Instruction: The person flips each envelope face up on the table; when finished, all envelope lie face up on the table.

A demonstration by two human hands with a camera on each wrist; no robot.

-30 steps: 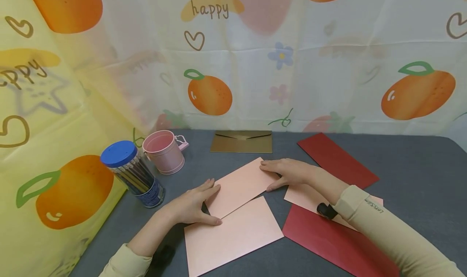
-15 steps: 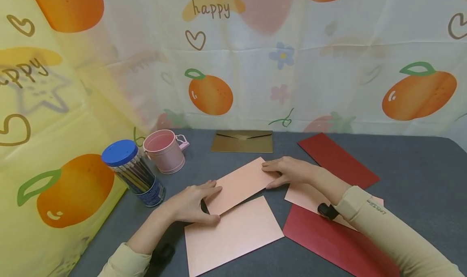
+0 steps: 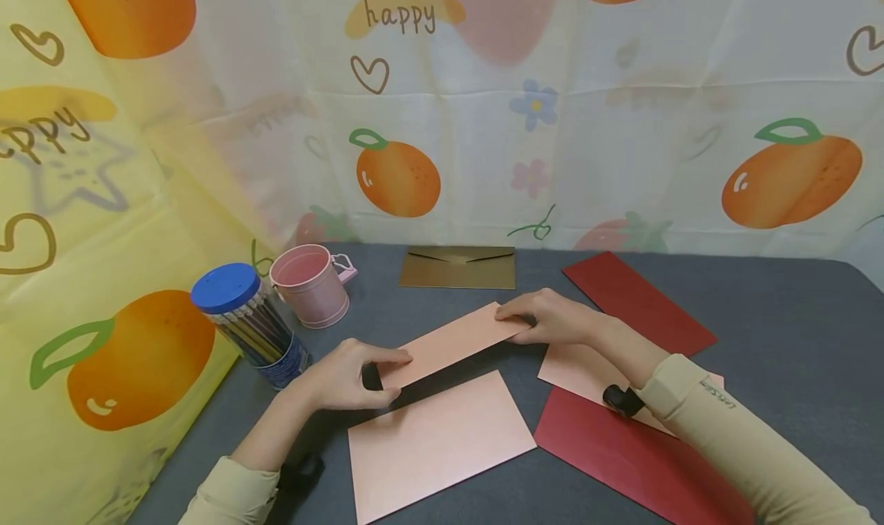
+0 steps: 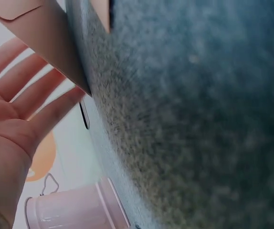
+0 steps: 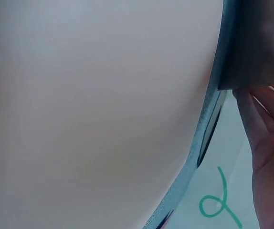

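Note:
In the head view a pale pink envelope (image 3: pixel 445 346) is held tilted above the table between both hands. My left hand (image 3: pixel 341 375) grips its left end, thumb below and fingers over the top. At the upper right corner my right hand (image 3: pixel 559 319) pinches it between thumb and fingers. The left wrist view shows the envelope's underside (image 4: pixel 51 40) with a flap line, fingers behind its edge. A second pink envelope (image 3: pixel 442 448) lies flat just in front. In the right wrist view, part of the right hand (image 5: pixel 270 148) shows by the held envelope's shaded underside (image 5: pixel 251 57).
A gold envelope (image 3: pixel 457 272) lies at the back. To the right are a red envelope (image 3: pixel 635 302), a third pink one (image 3: pixel 576 371) and another red one (image 3: pixel 621 456), partly under the right forearm. A pink bucket (image 3: pixel 314 291) and a blue-lidded pencil jar (image 3: pixel 252 325) stand left.
Both hands have raised the pink envelope off the table and tipped its near edge up. A gap with shadow now shows between it and the envelope in front.

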